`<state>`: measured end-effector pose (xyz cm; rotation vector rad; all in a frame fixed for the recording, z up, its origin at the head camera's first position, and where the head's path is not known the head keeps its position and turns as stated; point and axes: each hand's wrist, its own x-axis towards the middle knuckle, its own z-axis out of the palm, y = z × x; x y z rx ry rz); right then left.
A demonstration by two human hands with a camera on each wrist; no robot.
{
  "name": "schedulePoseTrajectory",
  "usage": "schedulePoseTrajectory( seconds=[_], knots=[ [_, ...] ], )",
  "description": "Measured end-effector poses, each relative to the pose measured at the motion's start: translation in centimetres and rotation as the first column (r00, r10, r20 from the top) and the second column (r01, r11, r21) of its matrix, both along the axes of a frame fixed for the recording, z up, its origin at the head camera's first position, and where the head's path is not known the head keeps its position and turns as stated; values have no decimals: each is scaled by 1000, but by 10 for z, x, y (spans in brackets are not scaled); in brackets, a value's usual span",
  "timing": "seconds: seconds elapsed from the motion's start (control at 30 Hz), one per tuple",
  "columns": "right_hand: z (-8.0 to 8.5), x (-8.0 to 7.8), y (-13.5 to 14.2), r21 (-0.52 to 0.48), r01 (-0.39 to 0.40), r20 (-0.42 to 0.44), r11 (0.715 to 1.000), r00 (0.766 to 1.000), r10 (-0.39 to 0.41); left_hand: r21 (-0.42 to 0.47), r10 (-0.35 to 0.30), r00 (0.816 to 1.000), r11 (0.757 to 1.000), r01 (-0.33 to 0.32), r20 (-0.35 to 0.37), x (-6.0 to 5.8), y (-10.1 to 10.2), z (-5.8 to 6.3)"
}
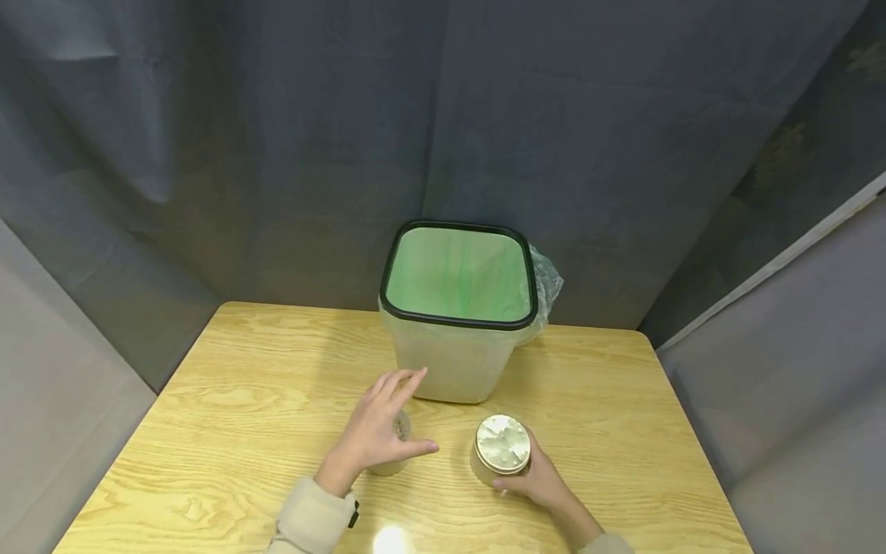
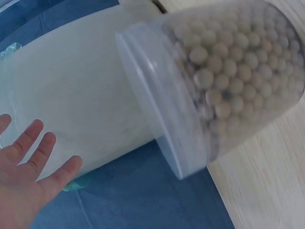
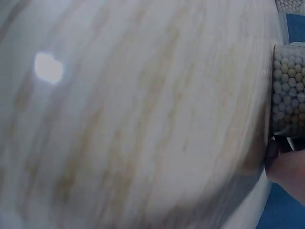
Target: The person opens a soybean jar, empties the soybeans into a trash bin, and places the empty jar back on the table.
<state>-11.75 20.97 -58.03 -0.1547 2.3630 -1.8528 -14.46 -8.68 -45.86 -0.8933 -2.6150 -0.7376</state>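
My left hand [image 1: 374, 431] is spread with its thumb and fingers apart, above and beside a clear plastic jar [image 1: 389, 467], partly hiding it. In the left wrist view this jar [image 2: 238, 71] has a clear lid and is full of small round beige balls, perhaps beans or beads. The left hand [image 2: 28, 176] shows its fingers spread and holds nothing. On the right, my right hand [image 1: 540, 477] grips a second jar [image 1: 503, 446] round its side, thumb in front. That jar has a shiny, crinkled silvery top, and similar pale balls fill it [image 3: 289, 90].
A translucent white bin [image 1: 453, 358] with a black rim and green inside stands behind the jars. Clear crumpled plastic [image 1: 545, 285] hangs at its right. The wooden table [image 1: 228, 415] ends at dark curtains [image 1: 311, 154].
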Motion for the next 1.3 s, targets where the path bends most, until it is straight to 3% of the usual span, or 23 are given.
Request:
schedulePoseTrajectory(
  seconds=[0.3,0.57,0.7,0.93,1.3],
  knots=[
    [-4,1,-4,51,74,-53,996,996,-71,-61,1,1000,998,0,8,3,16,-5],
    [14,6,-7,36,104,31,994,994,-105,-22,-40,996,999,42,85,2,25,-9],
    [27,7,-9,-10,58,-11,998,998,-58,-2,-42,991,999,42,128,3,29,-12],
    [38,6,-11,94,-21,-212,995,976,40,37,-55,988,998,50,146,3,33,-12],
    [52,5,-21,106,-100,-272,989,954,125,42,-85,972,996,77,219,-2,38,-6]
  ],
)
